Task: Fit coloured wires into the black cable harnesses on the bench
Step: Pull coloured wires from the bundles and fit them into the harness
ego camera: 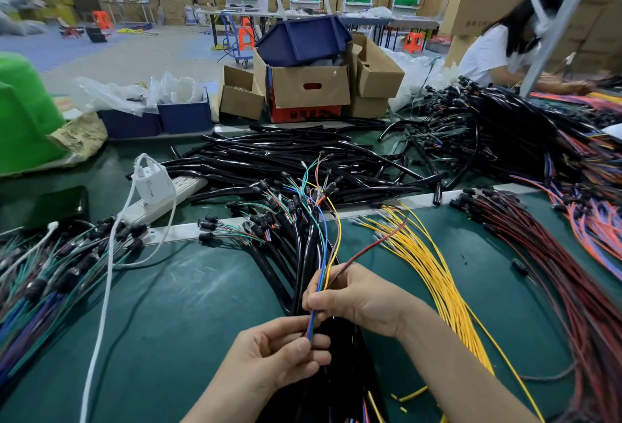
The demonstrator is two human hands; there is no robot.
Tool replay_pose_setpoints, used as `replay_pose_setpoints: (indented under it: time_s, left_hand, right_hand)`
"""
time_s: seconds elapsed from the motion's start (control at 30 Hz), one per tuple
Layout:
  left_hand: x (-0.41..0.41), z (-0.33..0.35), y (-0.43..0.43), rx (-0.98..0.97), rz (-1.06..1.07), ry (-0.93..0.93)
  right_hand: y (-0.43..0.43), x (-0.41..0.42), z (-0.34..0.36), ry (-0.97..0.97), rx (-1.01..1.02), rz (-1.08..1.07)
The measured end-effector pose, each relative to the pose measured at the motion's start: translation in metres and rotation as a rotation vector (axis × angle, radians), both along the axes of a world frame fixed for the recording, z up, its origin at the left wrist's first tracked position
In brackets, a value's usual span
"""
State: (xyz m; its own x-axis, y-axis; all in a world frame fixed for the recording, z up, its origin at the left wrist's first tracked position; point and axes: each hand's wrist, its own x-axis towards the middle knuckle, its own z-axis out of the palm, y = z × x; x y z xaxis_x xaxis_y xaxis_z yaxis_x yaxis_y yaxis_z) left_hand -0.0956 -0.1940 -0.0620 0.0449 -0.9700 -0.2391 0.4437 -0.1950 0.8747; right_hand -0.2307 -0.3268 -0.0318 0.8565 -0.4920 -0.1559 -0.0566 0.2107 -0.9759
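My left hand and right hand both pinch one thin wire bunch above the black harnesses mid-bench; the arching red wire may slip free, or snag the yellow wires beside it.

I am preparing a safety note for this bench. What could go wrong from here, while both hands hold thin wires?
The right hand holds a red wire together with the coloured wires that the left hand also pinches; they may get mixed up. The loose yellow wires lie close to the right forearm and could tangle.
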Motion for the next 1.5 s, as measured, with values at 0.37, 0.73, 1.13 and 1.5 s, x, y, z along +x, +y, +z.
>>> replay_pose_setpoints:
  time_s: [0.37, 0.73, 1.13, 1.5]
  left_hand:
    - [-0.002, -0.001, -0.005, -0.016, -0.069, -0.091]
    - [0.000, -0.009, -0.007, 0.003, 0.004, 0.020]
    - [-0.001, -0.007, -0.008, 0.028, -0.020, 0.012]
    - [0.004, -0.006, -0.008, 0.028, -0.100, 0.023]
  right_hand:
    - [0.015, 0.007, 0.003, 0.132, -0.191, 0.150]
    - [-0.109, -0.169, 0.055, 0.417, -0.401, -0.716]
    - [-0.171, -0.314, -0.034, 1.422, -0.771, -1.189]
    - [-0.171, -0.303, -0.023, 1.591, -0.593, -1.224]
